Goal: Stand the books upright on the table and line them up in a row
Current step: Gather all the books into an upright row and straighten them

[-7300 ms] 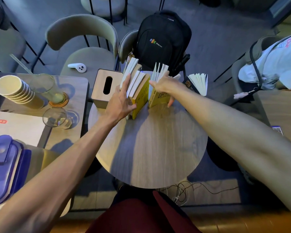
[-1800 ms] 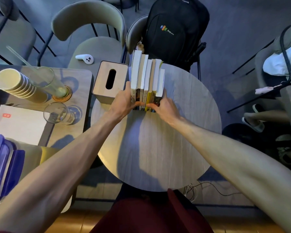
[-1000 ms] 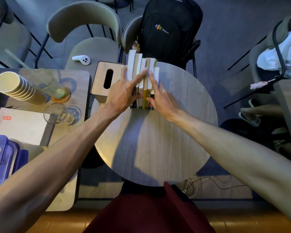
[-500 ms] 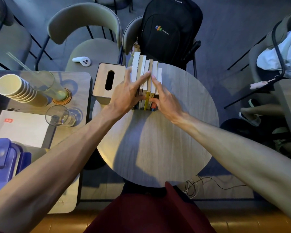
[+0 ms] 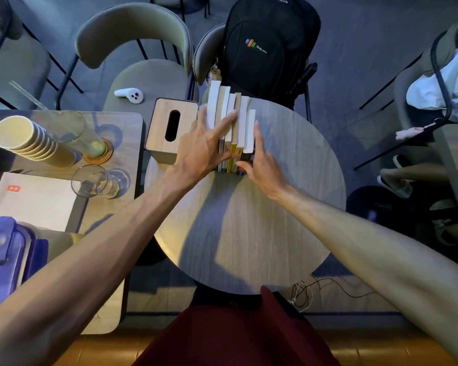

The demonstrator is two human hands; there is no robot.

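Note:
Several books (image 5: 242,120) stand upright, pressed together in one tight row at the far side of the round wooden table (image 5: 249,220), spines toward me. My left hand (image 5: 204,146) lies flat against the row's left side, its fingers spread over the page tops. My right hand (image 5: 261,165) presses the row's right side, thumb at the spines and fingers along the outer book. The row is squeezed between both hands.
A wooden tissue box (image 5: 169,130) stands just left of the books. A black backpack (image 5: 267,46) sits on the chair behind them. The left side table holds stacked paper cups (image 5: 24,138), a tall glass (image 5: 77,133), a short glass (image 5: 93,180) and a blue-lidded container (image 5: 8,249).
Seconds ago the books stood loose and fanned open; they now form one closed row. Over the last second my hands stayed pressed on both sides, barely shifting.

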